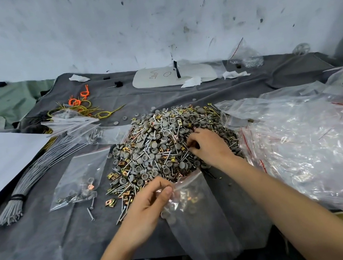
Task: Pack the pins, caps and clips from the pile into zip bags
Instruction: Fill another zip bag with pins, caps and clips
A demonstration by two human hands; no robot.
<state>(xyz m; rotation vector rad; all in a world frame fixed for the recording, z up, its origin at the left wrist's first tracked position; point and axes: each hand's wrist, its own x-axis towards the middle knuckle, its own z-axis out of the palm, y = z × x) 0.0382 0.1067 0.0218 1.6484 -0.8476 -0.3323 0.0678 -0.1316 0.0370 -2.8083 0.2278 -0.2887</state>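
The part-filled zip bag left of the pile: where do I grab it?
Pinch the zip bag at its empty far edge by the red zip line, coming from above. Its parts lie at the near end, so lifting there keeps them in.

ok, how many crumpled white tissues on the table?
3. One tissue at the back left of the grey cloth, a second at the white board's near right corner, a third just right of that. Others may be hidden under the loose zip bags at right.
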